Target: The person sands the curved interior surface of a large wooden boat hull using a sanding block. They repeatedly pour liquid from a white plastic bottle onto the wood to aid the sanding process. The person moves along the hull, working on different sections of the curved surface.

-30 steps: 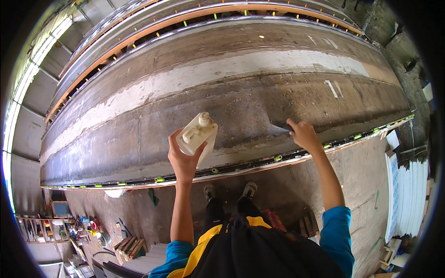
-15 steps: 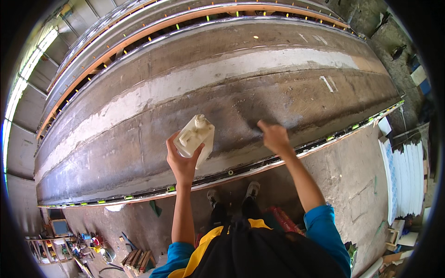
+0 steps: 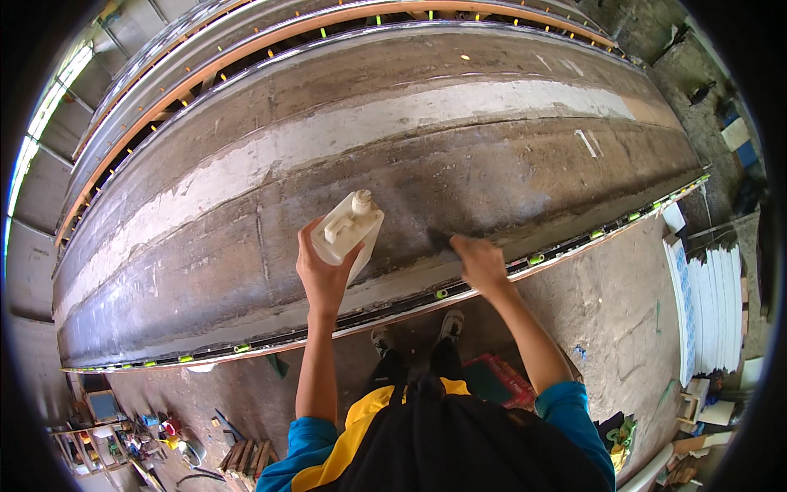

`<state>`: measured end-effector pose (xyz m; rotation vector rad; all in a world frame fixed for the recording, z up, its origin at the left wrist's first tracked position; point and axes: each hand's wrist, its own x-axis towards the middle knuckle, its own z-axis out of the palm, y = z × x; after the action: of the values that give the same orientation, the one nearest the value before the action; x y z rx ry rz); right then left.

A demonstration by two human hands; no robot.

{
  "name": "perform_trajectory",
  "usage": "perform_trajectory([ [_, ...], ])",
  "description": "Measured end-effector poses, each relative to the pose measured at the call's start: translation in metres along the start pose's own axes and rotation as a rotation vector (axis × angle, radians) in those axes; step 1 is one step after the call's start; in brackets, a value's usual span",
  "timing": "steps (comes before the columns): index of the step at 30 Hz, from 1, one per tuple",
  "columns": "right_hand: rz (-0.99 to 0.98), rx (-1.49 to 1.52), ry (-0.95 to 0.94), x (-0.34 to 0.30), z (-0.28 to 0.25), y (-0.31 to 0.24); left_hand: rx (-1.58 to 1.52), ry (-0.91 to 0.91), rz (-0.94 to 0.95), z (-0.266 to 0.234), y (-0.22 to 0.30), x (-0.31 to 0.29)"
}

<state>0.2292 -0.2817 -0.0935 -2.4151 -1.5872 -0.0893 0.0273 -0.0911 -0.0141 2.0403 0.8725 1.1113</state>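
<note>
A cream jug (image 3: 352, 227) is gripped by the left hand (image 3: 325, 277). Near the brown bench's (image 3: 484, 184) front edge, a dark tool (image 3: 443, 239) seems held by the right (image 3: 482, 264).

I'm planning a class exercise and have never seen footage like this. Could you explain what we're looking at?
There is no machine here, just a person working bare-handed. The view comes from a fisheye camera worn on the head, looking down, so straight edges bend. The left hand holds a whitish jug above a large brown panel. The right hand is over the panel's near side, beside a dark shape too blurred to name. A pale band runs along the panel, with a small yellow spot beyond it. Bright green pieces line the near edge.
</note>
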Motion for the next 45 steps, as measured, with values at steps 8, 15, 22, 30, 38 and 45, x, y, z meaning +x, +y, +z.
perform_trajectory([
  [8, 0.321, 0.046, 0.343, 0.001, -0.036, 0.05, 0.198, -0.477, 0.309, 0.03, 0.018, 0.023],
  [15, 0.52, 0.365, 0.532, -0.021, -0.066, 0.084, 0.667, -0.746, 0.741, 0.111, 0.025, 0.002],
  [22, 0.568, 0.558, 0.548, -0.045, -0.082, 0.107, 0.933, -0.93, 0.896, 0.162, 0.047, -0.006],
  [30, 0.538, 0.643, 0.582, -0.059, -0.093, 0.134, 0.974, -0.982, 0.924, 0.2, 0.07, -0.007],
  [38, 0.45, 0.437, 0.379, -0.025, -0.087, 0.125, 0.776, -0.835, 0.642, 0.189, 0.07, 0.017],
  [45, 0.598, 0.303, 0.048, 0.035, -0.056, 0.091, 0.437, -0.594, 0.171, 0.093, 0.069, 0.038],
])
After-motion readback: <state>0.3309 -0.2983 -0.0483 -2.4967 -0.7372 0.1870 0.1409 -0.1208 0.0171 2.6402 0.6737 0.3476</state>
